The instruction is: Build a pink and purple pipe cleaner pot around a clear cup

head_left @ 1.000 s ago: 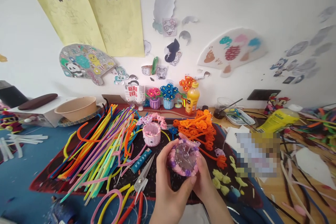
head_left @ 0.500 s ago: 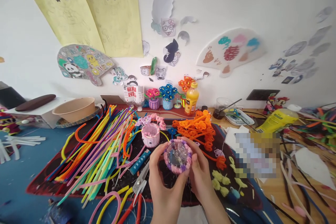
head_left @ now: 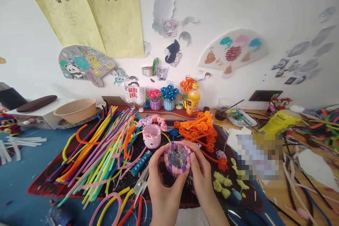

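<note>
Both hands hold a small round pot [head_left: 177, 173] wrapped in pink and purple pipe cleaner, its clear ridged plastic base turned up toward me. My left hand [head_left: 162, 180] grips its left side and lower edge, thumb beneath the near rim. Around the right side curve the fingers of my right hand [head_left: 200, 171]. Behind them stands a pink pipe-cleaner pot [head_left: 152, 137] with a ring of pink and lilac flowers on it. Scissors [head_left: 141, 180] with red handles lie left of my left hand, beside a teal glue stick-like tube [head_left: 141, 163].
Loose pipe cleaners [head_left: 103, 152] in many colours cover the left of the dark mat. Orange pipe-cleaner pieces [head_left: 202, 129] and pale yellow flowers [head_left: 221, 183] lie right. Along the wall stand potted pipe-cleaner flowers [head_left: 170, 97] and an orange juice bottle [head_left: 193, 99].
The pot has shifted slightly left and tilted, so more of its pink near side shows. My hands have moved a little with it, both still holding on.
</note>
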A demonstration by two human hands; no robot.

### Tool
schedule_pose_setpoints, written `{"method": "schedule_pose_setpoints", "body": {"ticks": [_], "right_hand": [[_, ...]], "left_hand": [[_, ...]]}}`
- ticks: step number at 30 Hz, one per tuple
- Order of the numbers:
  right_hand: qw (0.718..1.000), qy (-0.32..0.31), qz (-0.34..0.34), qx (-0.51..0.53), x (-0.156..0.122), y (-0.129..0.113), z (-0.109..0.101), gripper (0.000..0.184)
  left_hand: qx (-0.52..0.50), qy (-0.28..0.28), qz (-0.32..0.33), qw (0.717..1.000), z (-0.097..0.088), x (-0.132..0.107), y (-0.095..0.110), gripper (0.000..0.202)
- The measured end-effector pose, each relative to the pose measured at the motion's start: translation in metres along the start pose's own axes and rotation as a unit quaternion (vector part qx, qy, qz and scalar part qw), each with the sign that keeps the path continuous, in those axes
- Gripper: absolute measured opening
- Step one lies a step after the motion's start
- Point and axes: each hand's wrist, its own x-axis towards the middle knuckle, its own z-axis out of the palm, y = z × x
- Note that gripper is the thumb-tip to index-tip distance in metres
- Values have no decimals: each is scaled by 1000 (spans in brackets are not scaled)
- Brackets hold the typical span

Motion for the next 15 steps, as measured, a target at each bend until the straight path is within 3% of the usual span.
{"method": "schedule_pose_setpoints", "body": {"ticks": [8, 15], "right_hand": [[999, 42, 10, -15, -5, 2, -2, 27], [999, 24, 25, -11, -3, 0, 1, 30]], "left_hand": [[-24, -7, 0, 1000, 1, 0, 3, 63], [-35, -10, -8, 999, -1, -1, 0, 63]]}}
